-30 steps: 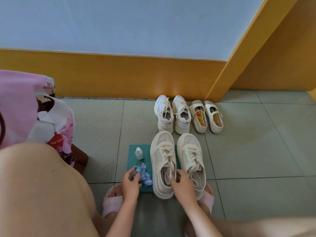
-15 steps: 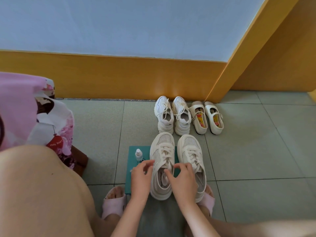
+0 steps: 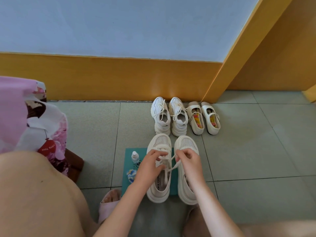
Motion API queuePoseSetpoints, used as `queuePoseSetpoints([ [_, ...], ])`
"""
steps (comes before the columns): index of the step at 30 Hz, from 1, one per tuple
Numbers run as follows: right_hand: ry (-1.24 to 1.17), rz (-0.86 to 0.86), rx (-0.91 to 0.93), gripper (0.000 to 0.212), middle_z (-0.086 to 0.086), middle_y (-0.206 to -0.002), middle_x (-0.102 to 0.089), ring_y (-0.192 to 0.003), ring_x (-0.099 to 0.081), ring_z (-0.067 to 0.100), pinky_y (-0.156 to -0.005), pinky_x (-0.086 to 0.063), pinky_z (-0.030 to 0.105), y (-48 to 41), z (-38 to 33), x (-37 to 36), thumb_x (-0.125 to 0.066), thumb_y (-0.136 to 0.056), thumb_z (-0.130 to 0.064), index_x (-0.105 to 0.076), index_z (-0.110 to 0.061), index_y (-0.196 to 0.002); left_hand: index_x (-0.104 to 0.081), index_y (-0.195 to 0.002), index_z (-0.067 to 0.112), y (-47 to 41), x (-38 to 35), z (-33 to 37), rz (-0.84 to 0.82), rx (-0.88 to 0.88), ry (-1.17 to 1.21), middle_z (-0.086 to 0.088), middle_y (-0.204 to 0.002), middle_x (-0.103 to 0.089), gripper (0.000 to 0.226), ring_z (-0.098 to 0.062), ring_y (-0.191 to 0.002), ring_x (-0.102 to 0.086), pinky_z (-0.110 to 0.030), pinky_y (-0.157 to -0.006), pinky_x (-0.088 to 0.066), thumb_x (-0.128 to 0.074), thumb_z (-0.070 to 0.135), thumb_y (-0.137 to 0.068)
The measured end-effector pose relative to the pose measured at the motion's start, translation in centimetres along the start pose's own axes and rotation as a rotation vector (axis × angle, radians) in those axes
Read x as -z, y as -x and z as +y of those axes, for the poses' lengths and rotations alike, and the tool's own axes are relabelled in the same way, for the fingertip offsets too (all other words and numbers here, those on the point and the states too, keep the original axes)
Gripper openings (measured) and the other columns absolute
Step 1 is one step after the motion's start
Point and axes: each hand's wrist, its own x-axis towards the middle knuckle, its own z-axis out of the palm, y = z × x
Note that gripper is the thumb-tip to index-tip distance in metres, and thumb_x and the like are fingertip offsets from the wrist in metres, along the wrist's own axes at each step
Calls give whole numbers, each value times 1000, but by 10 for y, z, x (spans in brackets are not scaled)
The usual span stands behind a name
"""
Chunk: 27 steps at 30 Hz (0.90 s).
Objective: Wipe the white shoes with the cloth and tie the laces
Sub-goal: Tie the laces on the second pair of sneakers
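Note:
Two cream mesh-toed shoes stand side by side on the tiled floor, toes pointing away from me. The left shoe (image 3: 158, 189) rests partly on a teal mat (image 3: 127, 152); the right shoe (image 3: 185, 144) stands beside it. My left hand (image 3: 148, 165) pinches a lace end over the left shoe's tongue. My right hand (image 3: 188, 159) pinches the other lace end, drawn out to the right. A crumpled blue-and-white cloth (image 3: 130, 174) lies on the mat, left of my left hand.
A small clear bottle (image 3: 135, 157) stands on the mat near the cloth. A white sneaker pair (image 3: 168, 115) and cream strap shoes (image 3: 203, 118) line the yellow skirting. A pink patterned bag (image 3: 32, 120) sits at left. My knees and pink slipper (image 3: 107, 206) are close below.
My left hand let go of the cloth and moved right onto the left shoe. My right hand moved up from the shoe's heel. Both now pinch the laces and pull them apart.

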Motion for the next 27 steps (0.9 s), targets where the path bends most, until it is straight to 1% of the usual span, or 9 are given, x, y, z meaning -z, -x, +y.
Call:
queuePoseSetpoints([
  [3,110,-7,55,31,-4,-54,-45,-52,-41,10,-57,-35,27,-14,-11,5,-67,-85,-26,-52,-12,-62,-63,-104,29,-6,2,0,-64,-64,-141,12,-112,-52,32,-6,-104,-51,-26,-87,-45,-65,7,-81],
  [6,263,0,113,39,-4,-52,-41,-50,-36,12,-53,-30,28,-28,-13,12,-71,-81,-36,-48,-12,-62,-62,-100,25,-7,2,-2,-30,-112,-254,9,-112,-46,28,-8,-104,-49,-31,-83,-48,-66,6,-80],
  [12,492,46,183,39,9,-76,-63,-62,-56,22,-52,-38,31,-52,-10,25,-76,-71,-48,-62,-13,-80,-66,-101,25,-6,-2,-7,18,-219,-375,6,-111,-45,22,-12,-97,-50,-24,-71,-44,-68,18,-81],
  [14,470,29,160,37,10,-78,-65,-66,-59,24,-55,-42,33,-57,-10,26,-76,-72,-46,-63,-13,-81,-69,-102,25,-6,-5,-8,20,-270,-451,4,-112,-47,21,-14,-97,-50,-25,-68,-43,-68,23,-82],
  [17,425,-15,124,32,4,-80,-67,-79,-63,22,-69,-50,36,-58,-5,27,-77,-73,-40,-65,-12,-84,-71,-89,24,-6,-7,-12,15,-326,-487,1,-104,-52,15,-18,-88,-54,-27,-56,-41,-75,25,-74],
  [19,445,-12,125,31,0,-81,-67,-86,-61,18,-70,-52,36,-57,1,29,-77,-74,-41,-66,-15,-86,-71,-81,24,-6,-9,-15,35,-336,-486,3,-100,-52,13,-17,-83,-55,-26,-53,-44,-78,28,-70],
  [21,487,8,142,29,-2,-84,-65,-92,-56,15,-70,-46,31,-55,5,31,-74,-76,-41,-67,-16,-89,-70,-81,23,-7,-10,-16,81,-271,-400,6,-102,-50,11,-11,-90,-52,-25,-62,-45,-76,29,-74],
  [24,545,51,201,19,-3,-95,-57,-92,-46,9,-68,-36,22,-52,7,32,-73,-80,-31,-66,-17,-89,-66,-80,23,-11,-7,-6,106,-18,1,9,-102,-54,4,-5,-97,-50,-22,-80,-40,-68,20,-82],
  [27,476,80,208,15,-2,-102,-45,-81,-47,1,-64,-37,15,-50,7,31,-75,-79,-27,-66,-17,-86,-66,-77,25,-17,5,6,39,138,294,6,-82,-70,16,-10,-82,-65,-26,-75,-48,-58,20,-89],
])
